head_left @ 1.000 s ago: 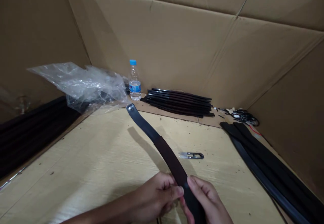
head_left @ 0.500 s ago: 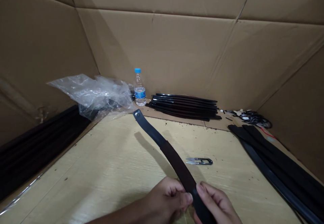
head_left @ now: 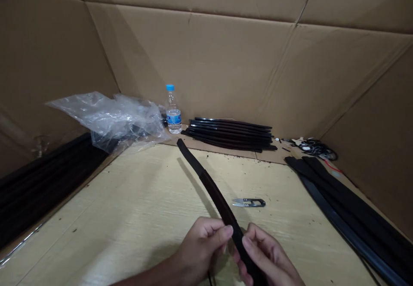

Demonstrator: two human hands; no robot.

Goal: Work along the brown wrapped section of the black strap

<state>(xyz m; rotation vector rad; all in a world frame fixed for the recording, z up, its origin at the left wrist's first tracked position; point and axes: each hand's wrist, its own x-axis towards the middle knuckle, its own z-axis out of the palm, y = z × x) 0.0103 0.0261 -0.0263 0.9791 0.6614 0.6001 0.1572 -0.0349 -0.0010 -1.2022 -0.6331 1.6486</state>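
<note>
A long dark strap [head_left: 217,195] slants up and away from me, with a brown fabric sleeve over its middle and a plain black far end. My left hand [head_left: 206,238] pinches it between thumb and fingers from the left side. My right hand [head_left: 266,253] grips it lower down, from the right, thumb on top. The strap's near end runs out of the frame at the bottom. Beyond my right hand, thread snips [head_left: 250,202] lie on the table with their blades pointing left.
A stack of dark strips [head_left: 230,134] lies along the cardboard back wall [head_left: 226,62], beside a water bottle [head_left: 174,116]. Crumpled clear plastic [head_left: 125,120] covers part of the left pile of dark strips [head_left: 48,178]. Wide black strips [head_left: 348,217] lie at right, near tangled cords [head_left: 318,150].
The strap has turned about its length, showing more of its edge, and its far end has swung slightly right. Both hands keep hold and have shifted a little up and left.
</note>
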